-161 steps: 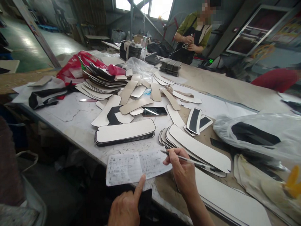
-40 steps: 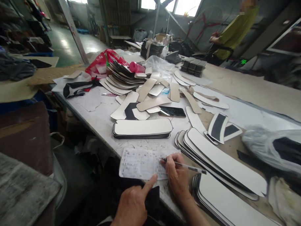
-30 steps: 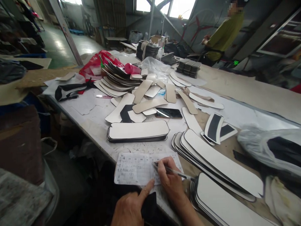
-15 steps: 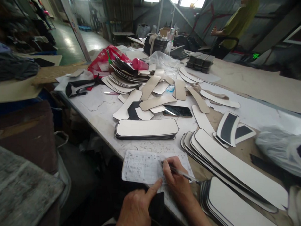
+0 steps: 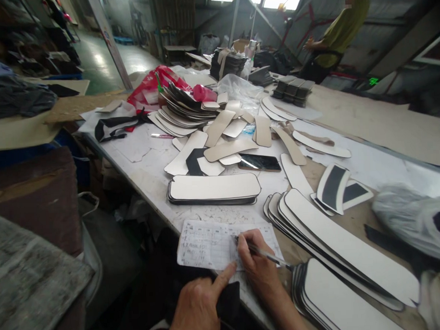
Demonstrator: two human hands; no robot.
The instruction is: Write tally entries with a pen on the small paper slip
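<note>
My right hand (image 5: 257, 260) is closed around a pen (image 5: 264, 254), its tip on the right part of a paper form (image 5: 199, 245). The form has printed lines and handwriting, mostly on its left half, and lies at the table's front edge. My left hand (image 5: 199, 305) stretches its index finger to the form's lower edge, touching it just left of the right hand. Its other fingers are curled or hidden and no object shows in it. Behind the form lies a neat stack of white, black-edged strips (image 5: 215, 187). Longer curved strips (image 5: 349, 242) are stacked to the right.
A phone (image 5: 259, 162) lies among loose beige and white pieces (image 5: 230, 149). Further back are a pink bottle (image 5: 204, 93), a red bag (image 5: 155, 88) and dark stacks (image 5: 228, 63). A plastic bag (image 5: 411, 221) sits at right. Another person (image 5: 341, 31) stands beyond the table.
My hands and the pen have barely moved over the form. The person in the background has shifted a little to the left.
</note>
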